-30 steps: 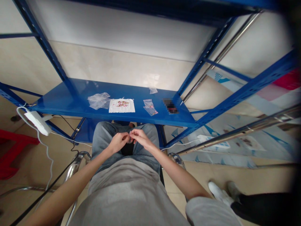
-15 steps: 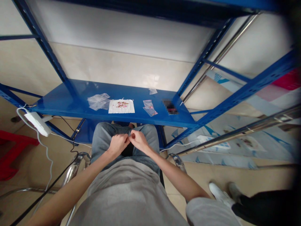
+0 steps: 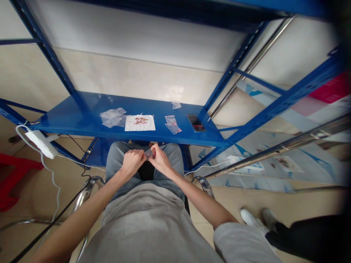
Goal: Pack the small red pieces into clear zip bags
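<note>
Clear plastic bag (image 3: 149,154), one: centre of frame, pinched between left hand (image 3: 134,160) and right hand (image 3: 160,159), visible part lying crosswise, mouth direction hidden. More exposed than half a second ago. Above, on blue shelf (image 3: 79,117): white sheet (image 3: 140,128), one; pink-flecked bags (image 3: 173,129), two; left of centre, loose clear bags (image 3: 113,117), uncountable.

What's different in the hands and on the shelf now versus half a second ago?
The left hand and right hand have moved slightly forward toward the blue shelf and apart, exposing clear plastic between their fingers. Neither has visibly let go. The pile of clear bags, the white sheet and the pink-flecked bags stayed put.
</note>
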Available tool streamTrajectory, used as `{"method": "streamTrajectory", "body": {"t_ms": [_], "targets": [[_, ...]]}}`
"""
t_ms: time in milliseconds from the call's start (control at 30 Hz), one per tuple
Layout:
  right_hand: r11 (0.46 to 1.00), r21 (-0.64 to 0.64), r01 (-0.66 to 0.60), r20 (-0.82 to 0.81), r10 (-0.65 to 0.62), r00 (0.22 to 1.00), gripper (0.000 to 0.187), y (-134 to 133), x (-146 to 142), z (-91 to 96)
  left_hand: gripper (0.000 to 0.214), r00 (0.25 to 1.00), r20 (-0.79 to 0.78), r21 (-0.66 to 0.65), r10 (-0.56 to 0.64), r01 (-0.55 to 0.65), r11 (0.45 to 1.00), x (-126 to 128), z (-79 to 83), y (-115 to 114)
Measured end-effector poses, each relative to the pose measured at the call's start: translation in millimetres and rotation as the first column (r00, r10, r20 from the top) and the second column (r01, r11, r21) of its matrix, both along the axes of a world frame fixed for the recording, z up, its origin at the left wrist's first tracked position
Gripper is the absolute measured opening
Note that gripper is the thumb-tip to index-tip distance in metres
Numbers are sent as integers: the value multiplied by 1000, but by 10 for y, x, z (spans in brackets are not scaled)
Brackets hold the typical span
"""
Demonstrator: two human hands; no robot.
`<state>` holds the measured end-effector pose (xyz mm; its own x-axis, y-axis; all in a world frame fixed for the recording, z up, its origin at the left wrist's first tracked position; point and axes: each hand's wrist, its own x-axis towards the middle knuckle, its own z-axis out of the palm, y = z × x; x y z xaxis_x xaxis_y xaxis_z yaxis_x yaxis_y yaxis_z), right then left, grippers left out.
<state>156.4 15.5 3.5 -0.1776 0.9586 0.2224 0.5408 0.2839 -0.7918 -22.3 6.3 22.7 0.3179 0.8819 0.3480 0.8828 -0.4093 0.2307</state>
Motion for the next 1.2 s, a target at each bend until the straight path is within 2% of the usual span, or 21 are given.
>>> {"method": "streamTrajectory", "body": {"t_ms": [67,133,167,233,300,333,400,533,667,767,833,900,1000,1100,1200], "targets": [[998,-50,-45,-158,36,987,32,32,19,-16,21,992,123,-49,9,-3,999,-112,41,75],[976,-199,-91,-353,16,936,40,61,34,-47,24,945,325,-133,-20,66,989,-236,94,151],[945,-296,-136,-454,-13,891,43,71,33,-69,26,897,439,-168,-47,133,977,-292,121,186],[838,-457,-297,-640,-78,764,45,78,6,-123,31,768,634,-210,-86,277,938,-375,165,242],[729,-496,-472,-776,-128,618,41,74,-47,-172,37,653,753,-225,-84,374,900,-419,188,274],[698,-486,-526,-815,-145,561,38,72,-76,-189,39,616,784,-229,-75,400,887,-431,192,283],[698,-459,-550,-852,-169,496,31,74,-122,-196,41,583,810,-231,-61,414,880,-447,191,292],[741,-434,-513,-866,-186,464,26,117,-173,-117,42,574,817,-215,-62,403,890,-468,202,331],[770,-425,-476,-841,-141,522,26,241,-225,13,40,575,817,-199,-49,360,912,-480,242,447],[845,-405,-350,-788,-128,602,25,450,-220,155,40,576,818,-181,3,252,950,-506,255,546],[899,-361,-248,-742,-116,660,27,663,-172,294,41,605,796,-160,28,165,973,-522,250,594],[947,-299,-119,-644,-108,757,28,930,-95,467,38,680,733,-122,34,82,989,-515,241,626],[981,-188,55,-338,-117,934,26,1381,34,756,27,828,561,-2,-9,12,1000,-429,237,659],[988,-142,60,-138,-80,987,21,1784,120,1036,29,947,317,121,-52,14,992,-274,247,699],[990,-141,-11,11,13,1000,17,2045,124,1282,39,989,139,183,-50,24,983,-124,238,749]]}}
